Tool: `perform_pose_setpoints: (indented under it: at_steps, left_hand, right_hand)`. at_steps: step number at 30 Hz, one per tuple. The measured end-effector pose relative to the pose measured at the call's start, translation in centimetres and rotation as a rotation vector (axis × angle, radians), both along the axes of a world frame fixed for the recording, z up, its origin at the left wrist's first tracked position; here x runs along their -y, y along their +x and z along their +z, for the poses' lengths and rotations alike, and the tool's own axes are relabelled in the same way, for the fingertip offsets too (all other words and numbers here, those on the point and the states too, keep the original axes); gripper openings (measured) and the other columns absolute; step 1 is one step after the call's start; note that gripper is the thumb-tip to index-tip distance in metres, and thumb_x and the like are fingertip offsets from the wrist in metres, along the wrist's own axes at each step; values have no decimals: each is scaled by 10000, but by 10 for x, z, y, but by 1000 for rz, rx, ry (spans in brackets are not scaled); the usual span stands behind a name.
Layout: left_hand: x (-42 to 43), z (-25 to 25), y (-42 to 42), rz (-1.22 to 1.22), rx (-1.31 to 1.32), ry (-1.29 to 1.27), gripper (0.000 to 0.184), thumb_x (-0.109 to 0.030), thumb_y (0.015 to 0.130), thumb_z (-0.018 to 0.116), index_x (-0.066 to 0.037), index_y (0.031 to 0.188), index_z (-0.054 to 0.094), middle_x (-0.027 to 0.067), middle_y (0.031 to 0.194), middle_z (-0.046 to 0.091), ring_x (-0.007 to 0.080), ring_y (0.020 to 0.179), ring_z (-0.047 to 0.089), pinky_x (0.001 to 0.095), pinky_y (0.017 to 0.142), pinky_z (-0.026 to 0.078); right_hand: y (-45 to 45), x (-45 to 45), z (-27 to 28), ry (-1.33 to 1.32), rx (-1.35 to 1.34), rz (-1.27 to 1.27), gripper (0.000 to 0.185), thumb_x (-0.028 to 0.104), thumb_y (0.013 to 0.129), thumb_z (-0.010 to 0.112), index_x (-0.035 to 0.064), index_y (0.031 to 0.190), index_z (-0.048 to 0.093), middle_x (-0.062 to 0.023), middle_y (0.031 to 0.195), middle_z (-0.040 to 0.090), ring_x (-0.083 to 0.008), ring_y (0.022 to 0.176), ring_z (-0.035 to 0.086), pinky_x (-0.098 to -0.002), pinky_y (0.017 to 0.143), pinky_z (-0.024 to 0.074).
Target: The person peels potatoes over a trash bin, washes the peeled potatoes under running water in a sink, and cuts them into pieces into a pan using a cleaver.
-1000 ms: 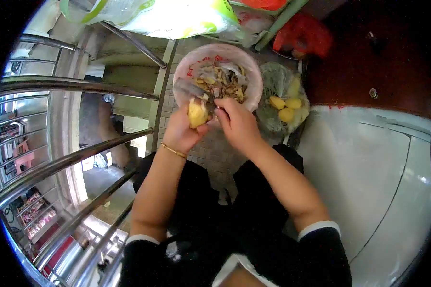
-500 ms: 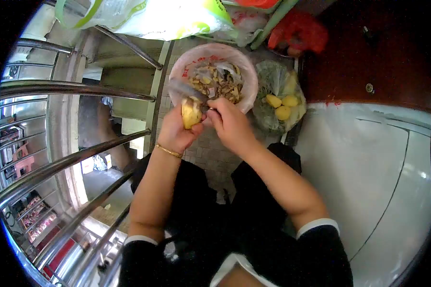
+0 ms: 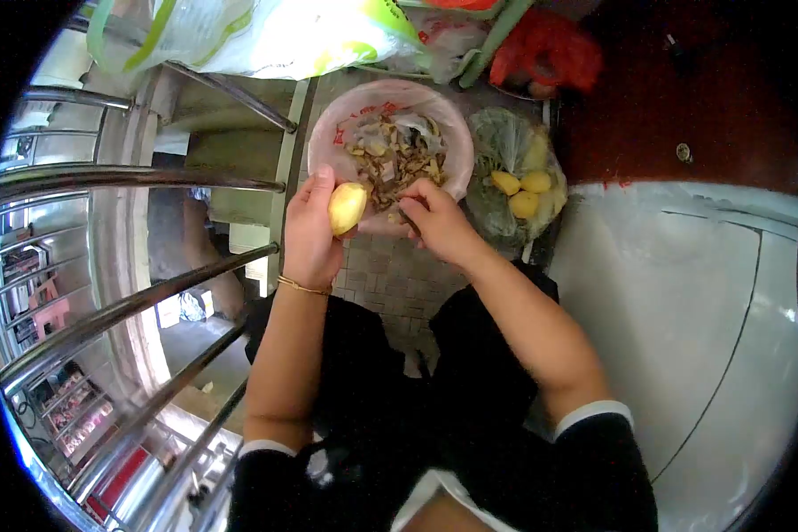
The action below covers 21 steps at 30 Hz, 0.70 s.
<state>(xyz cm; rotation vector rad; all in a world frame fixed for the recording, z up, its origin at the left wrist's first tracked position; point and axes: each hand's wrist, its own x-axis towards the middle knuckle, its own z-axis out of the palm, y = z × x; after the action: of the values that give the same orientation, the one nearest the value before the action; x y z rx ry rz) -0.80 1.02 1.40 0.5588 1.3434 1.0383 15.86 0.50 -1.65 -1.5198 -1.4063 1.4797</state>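
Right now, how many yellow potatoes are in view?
4 clearly visible: one potato in the left hand, three potatoes at the plastic bag right of the basin. More may be hidden under the plastic.

Peelings [image 3: 408, 164] lie in the bin [image 3: 452, 115], left of potatoes [image 3: 535, 182].

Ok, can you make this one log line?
left hand: holding potato | right hand: gripping dark tool, mostly hidden | bin: peelings inside

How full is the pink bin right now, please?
Partly full: peelings lie inside the bin, with its upper wall showing above them.
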Motion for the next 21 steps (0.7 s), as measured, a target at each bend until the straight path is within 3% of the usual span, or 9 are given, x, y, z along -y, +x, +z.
perform_pose_setpoints:
  at_steps: [1,5,8,10,13,15,17,19,21]
  left_hand:
    - [-1,-1,0,7,43,-21,371,-412,932,435,-59,936,548,32,789,589,103,617,537,239,462,401]
    - [-6,3,6,71,353,-146,488,-510,922,383,-51,926,549,48,789,596,131,610,545,241,461,399]
    - [-5,-4,4,-11,405,-105,479,-508,925,370,-61,956,540,47,806,599,145,614,552,238,462,401]
    - [-2,-7,9,58,317,-100,406,-458,929,398,-75,968,528,42,786,593,149,622,558,232,455,388]
    - [0,-15,4,130,223,-45,322,-390,938,404,-89,950,519,42,766,584,158,624,562,225,451,376]
    - [-2,-11,-6,-9,518,-11,258,-333,940,401,-101,917,511,42,738,571,159,626,563,240,449,381]
    - [-1,-12,-11,-18,481,3,227,-282,939,405,-93,918,529,56,782,571,161,676,554,251,472,404]
    - [-1,-20,-7,-15,460,20,201,-231,938,409,-86,919,547,70,825,570,163,726,545,263,495,426]
    - [1,-28,0,-253,-593,594,228,-165,877,492,-110,1096,523,85,729,599,219,606,588,334,512,463]
  right_hand:
    - [3,-3,-2,-278,-152,-6,179,152,916,474,35,1050,490,-59,835,555,-146,712,547,-277,639,453]
    - [-4,5,-2,-259,-352,-163,179,141,909,494,48,1062,489,-22,800,519,-89,658,494,-232,591,428]
    - [-9,12,2,228,-247,-145,180,106,886,523,32,1048,495,-63,853,557,-154,708,552,-272,637,459]
    - [-9,11,5,751,15,17,207,95,819,595,21,1002,531,-148,917,577,-287,881,575,-358,772,465]
    - [-8,10,2,483,74,2,215,81,840,572,17,1036,511,-152,971,577,-295,918,571,-350,797,453]
    - [-6,7,-1,352,102,-3,219,74,850,561,15,1053,502,-155,998,577,-299,937,569,-346,810,447]
    - [1,2,-4,-9,39,-25,248,72,841,567,21,1071,487,-152,1045,579,-286,959,568,-344,834,438]
    - [2,2,-8,50,51,-61,282,76,834,576,21,1090,472,-150,1058,577,-279,962,568,-346,837,438]
    - [1,3,-10,104,55,-92,317,80,826,586,22,1109,457,-148,1072,576,-271,965,568,-347,840,438]
